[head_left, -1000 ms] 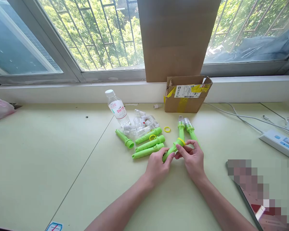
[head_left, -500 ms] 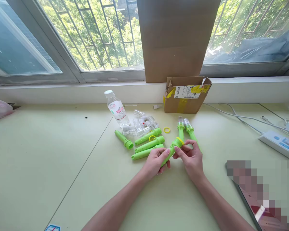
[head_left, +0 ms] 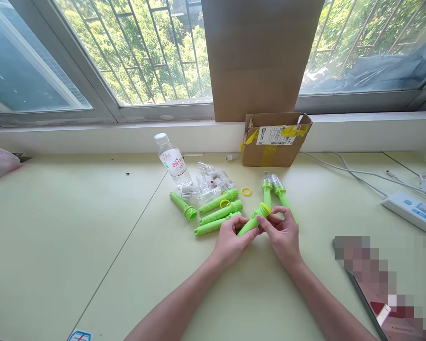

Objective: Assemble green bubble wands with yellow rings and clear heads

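Observation:
Both hands hold one green plastic tube (head_left: 251,224) with a threaded end, tilted up to the right. A yellow ring sits around its threaded end. My left hand (head_left: 232,240) grips the lower body, thumb along its underside. My right hand (head_left: 282,234) pinches it near the ring with thumb and fingers. Left of the hands lie several similar green tubes (head_left: 218,214), one pointing away on its own. A yellow ring (head_left: 246,191) rests behind the held tube. Two green tubes with clear caps (head_left: 267,182) lie just beyond my right hand.
Clear plastic caps (head_left: 203,182) are heaped beside a labelled water bottle (head_left: 173,163). An open cardboard box (head_left: 268,154) stands against the sill. At right are a power strip (head_left: 410,213) with cables and a dark flat device (head_left: 362,289), partly pixelated.
My left hand has shifted its hold on the green tube, its thumb moving from the upper side to lower down. My right hand stays almost still at the ringed end.

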Demonstrator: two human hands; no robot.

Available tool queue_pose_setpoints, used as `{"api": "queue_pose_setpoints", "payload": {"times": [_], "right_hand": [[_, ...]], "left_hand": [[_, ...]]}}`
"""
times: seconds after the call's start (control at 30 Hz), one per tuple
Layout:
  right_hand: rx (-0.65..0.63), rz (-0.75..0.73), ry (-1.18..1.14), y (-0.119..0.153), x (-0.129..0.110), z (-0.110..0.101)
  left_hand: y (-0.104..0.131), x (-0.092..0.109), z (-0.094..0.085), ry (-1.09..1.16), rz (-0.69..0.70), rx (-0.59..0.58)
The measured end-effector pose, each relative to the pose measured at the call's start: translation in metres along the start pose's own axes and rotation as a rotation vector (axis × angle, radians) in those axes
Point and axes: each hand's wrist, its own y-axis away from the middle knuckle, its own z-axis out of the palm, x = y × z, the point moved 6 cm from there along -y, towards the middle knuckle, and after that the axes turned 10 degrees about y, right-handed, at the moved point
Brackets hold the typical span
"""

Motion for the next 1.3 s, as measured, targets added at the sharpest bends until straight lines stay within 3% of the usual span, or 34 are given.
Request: {"api": "queue_pose_setpoints", "payload": {"times": [0.13,0.4,0.63,0.73,1.03,1.3], "right_hand": [[-0.001,-0.011,0.030,0.000,-0.003,0.000],[-0.004,-0.053,0.043,0.004,-0.006,0.002],[0.039,-0.027,0.033,0.004,-0.004,-0.001],[0.038,-0.012,0.010,0.004,-0.003,0.000],[0.007,-0.049,0.007,0.004,-0.008,0.002],[0.006,-0.071,0.016,0.005,-0.010,0.002]], "left_hand": [[-0.001,-0.007,-0.003,0.025,-0.097,-0.032],[-0.001,-0.004,0.001,0.006,-0.073,-0.177],[0.001,0.003,0.004,-0.105,0.035,-0.100],[0.001,0.002,0.000,-0.107,-0.007,-0.065],[0.000,-0.007,-0.005,-0.021,-0.120,-0.058],[-0.001,-0.004,-0.001,-0.009,-0.117,-0.153]]}}
